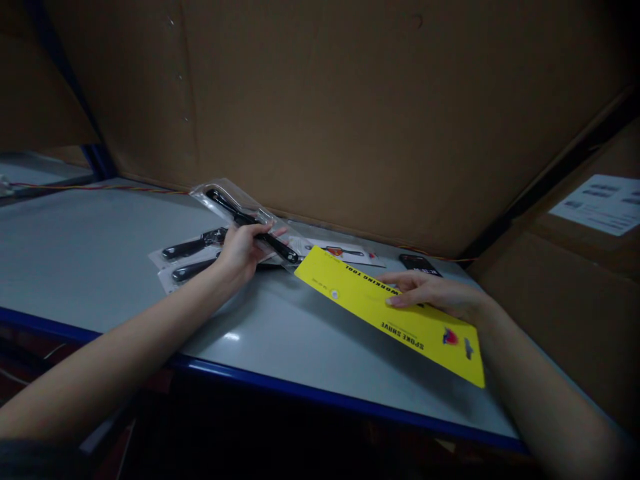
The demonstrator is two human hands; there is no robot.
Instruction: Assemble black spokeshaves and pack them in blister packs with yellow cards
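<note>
My left hand point(243, 249) grips a clear plastic bag point(235, 203) with a black-handled tool inside, lifted at an angle above the grey table point(90, 247). Under that hand lie two more bagged black-handled tools point(187, 257) flat on the table. My right hand point(434, 293) holds a long yellow printed card point(370, 303), thumb on top and fingers beneath, its far end tilted toward the bagged tool. A white printed card point(345, 251) lies behind the yellow one.
A large brown cardboard wall point(350, 113) stands along the table's back. Another carton with a white label point(603, 203) sits at the right. A small dark object point(419, 264) lies near the back edge. The table has a blue front rim point(300, 390).
</note>
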